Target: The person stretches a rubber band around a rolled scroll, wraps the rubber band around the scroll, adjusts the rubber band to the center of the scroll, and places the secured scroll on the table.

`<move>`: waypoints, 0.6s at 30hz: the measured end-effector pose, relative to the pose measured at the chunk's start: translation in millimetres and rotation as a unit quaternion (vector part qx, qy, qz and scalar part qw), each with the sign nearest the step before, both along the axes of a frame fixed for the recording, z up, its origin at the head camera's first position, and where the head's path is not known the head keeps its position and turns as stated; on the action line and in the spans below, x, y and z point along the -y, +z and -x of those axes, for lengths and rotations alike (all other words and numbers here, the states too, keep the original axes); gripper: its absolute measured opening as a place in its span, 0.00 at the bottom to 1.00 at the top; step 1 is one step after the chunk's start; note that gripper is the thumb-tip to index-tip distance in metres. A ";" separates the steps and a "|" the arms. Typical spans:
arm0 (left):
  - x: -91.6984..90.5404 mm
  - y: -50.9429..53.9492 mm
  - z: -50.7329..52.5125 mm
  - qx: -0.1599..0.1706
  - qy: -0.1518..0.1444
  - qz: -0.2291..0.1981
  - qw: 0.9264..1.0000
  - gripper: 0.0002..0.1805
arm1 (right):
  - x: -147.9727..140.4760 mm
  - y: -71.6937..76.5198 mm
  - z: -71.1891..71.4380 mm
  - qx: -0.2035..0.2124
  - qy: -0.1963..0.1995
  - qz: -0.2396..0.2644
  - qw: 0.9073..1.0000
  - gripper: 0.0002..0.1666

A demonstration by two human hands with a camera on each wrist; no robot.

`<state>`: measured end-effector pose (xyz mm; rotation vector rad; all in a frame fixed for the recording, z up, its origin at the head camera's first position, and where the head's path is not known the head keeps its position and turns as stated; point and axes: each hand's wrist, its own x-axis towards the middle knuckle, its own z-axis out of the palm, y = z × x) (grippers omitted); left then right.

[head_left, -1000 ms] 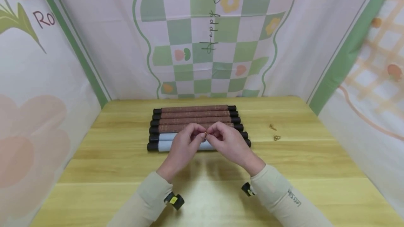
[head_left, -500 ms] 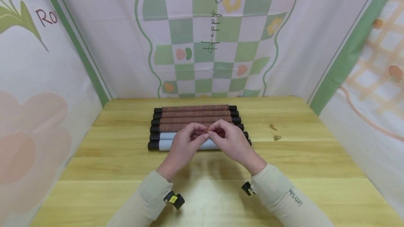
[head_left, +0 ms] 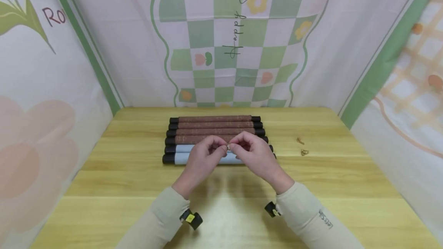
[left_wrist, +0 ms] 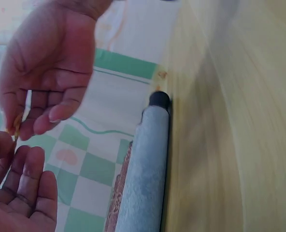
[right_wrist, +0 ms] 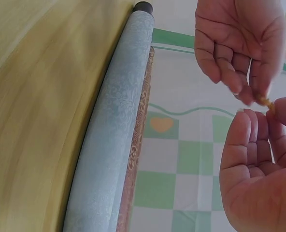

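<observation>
In the head view my left hand (head_left: 203,158) and my right hand (head_left: 255,157) meet above the front scrolls. Between their thumbs and index fingers they pinch a small yellow-brown rubber band (right_wrist: 265,101), one hand at each side. The wrist views show the rubber band (left_wrist: 17,125) twisted and short, partly covered by fingertips; the other fingers are loosely bent. Under and behind the hands lie several rolled scrolls with black end knobs, side by side. The nearer ones are light blue scrolls (head_left: 182,159); farther back are brown patterned scrolls (head_left: 214,125).
Right of the scrolls, more rubber bands lie on the table in two spots: a few tangled rubber bands (head_left: 304,152) and a smaller rubber band bit (head_left: 300,140) behind them. A wooden table (head_left: 138,187) reaches back to a checked curtain (head_left: 225,68).
Both hands stay together over the scrolls, with slight finger movement around the rubber band. The head view has shifted a little. Scrolls and loose bands lie as before.
</observation>
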<state>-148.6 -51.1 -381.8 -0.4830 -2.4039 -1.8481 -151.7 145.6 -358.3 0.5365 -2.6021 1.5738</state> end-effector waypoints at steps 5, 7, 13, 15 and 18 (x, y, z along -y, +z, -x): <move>-1.4 4.5 -0.9 0.077 -0.012 -0.120 0.990 0.07 | -0.8 -0.4 -1.9 0.020 0.010 -0.001 1.000 0.09; -2.2 5.8 -0.7 0.101 -0.011 -0.164 0.981 0.08 | -0.7 -0.8 -2.3 0.022 0.012 -0.011 1.000 0.09; -3.2 4.9 0.3 0.125 -0.012 -0.205 0.971 0.08 | 0.2 -2.6 -1.8 0.034 0.012 -0.006 0.999 0.10; -3.1 2.6 0.3 0.121 -0.018 -0.194 0.973 0.09 | 1.2 -2.6 -1.0 0.045 0.018 0.013 0.999 0.11; -2.8 -0.2 0.0 0.111 -0.024 -0.172 0.979 0.11 | 2.0 -1.4 0.1 0.065 0.025 0.056 0.996 0.12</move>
